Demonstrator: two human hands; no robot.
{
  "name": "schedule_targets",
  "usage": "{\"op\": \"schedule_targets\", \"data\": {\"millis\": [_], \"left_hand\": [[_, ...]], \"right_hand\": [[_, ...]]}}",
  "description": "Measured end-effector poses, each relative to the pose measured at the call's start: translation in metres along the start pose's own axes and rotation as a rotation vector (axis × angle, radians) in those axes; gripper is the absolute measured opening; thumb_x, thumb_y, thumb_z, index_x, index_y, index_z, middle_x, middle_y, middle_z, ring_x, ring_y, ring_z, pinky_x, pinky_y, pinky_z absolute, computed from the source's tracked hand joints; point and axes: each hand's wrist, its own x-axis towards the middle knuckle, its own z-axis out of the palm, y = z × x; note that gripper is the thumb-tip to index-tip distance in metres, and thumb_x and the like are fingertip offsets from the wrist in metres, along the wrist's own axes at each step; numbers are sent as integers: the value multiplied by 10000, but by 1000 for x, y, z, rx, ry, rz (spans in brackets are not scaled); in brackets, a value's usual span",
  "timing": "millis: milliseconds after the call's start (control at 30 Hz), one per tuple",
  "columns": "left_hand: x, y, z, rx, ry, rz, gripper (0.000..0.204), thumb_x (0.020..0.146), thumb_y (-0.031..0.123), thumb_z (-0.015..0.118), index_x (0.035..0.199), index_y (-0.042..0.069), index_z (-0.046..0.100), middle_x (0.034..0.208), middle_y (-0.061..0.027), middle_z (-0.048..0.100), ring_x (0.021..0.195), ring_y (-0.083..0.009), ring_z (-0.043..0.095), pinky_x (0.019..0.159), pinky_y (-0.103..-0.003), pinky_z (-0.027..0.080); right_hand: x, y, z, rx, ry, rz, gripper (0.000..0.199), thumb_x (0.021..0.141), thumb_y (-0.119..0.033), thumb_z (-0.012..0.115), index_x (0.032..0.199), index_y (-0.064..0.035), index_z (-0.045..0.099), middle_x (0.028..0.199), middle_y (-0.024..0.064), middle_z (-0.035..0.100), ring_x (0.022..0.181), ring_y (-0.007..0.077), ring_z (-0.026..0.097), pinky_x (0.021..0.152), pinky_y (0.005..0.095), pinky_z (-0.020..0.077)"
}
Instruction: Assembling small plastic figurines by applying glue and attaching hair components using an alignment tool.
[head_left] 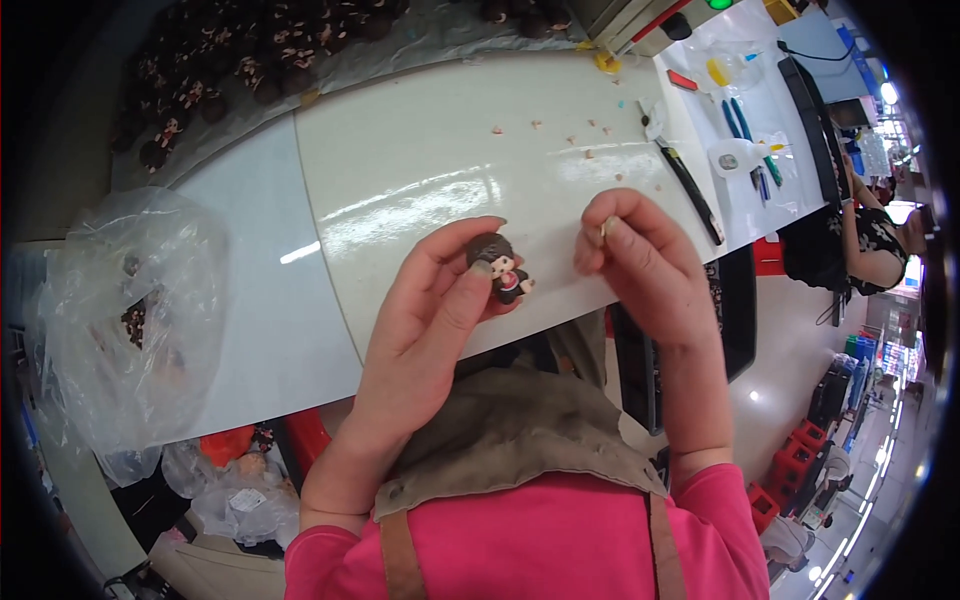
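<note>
The left hand was clamped on a small doll figure with brown fuzzy hair and a dark outfit, pinched between the thumb and the curled fingertips so that its head pointed up and toward the left and its feet toward the right hand. The right hand hovered just beside the figure, a narrow gap apart from it, with its fingers drawn together around something small and pale at the fingertips; what that was could not be told. Both hands were held above the near edge of a glossy white worktable, in front of the person's brown apron and pink sleeves. Beyond the right hand, small pale scraps lay scattered on the tabletop, and farther to the right of it a long black-handled tool lay slanted, with blue and green pens and a clear plastic bag past it. Far beyond the left hand, at the table's back edge, a heap of similar brown-haired figures was piled up. Well to the left of the left hand sat a crumpled clear plastic bag with a few dark figures inside. At the far right, well apart, another person in dark patterned clothing stood.
</note>
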Motion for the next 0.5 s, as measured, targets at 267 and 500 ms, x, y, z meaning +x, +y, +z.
{"op": "schedule_targets", "data": {"millis": [267, 500], "left_hand": [[-1, -3, 0, 18, -12, 27, 350, 957, 178, 421, 1270, 24, 392, 1079, -76, 523, 998, -143, 528, 868, -300, 458], [-3, -1, 1, -26, -10, 28, 337, 949, 149, 438, 1255, 14, 398, 1078, -62, 505, 990, -114, 501, 875, -275, 432]], "right_hand": [[-12, 11, 12, 424, -92, 39, 151, 904, -130, 502, 1032, -54, 477, 857, 16, 444, 741, 113, 429, 667, 250, 365], [-12, 14, 18, 426, -80, 81, 144, 901, -132, 507, 1019, -59, 469, 832, 21, 470, 717, 115, 461, 647, 251, 380]]}}
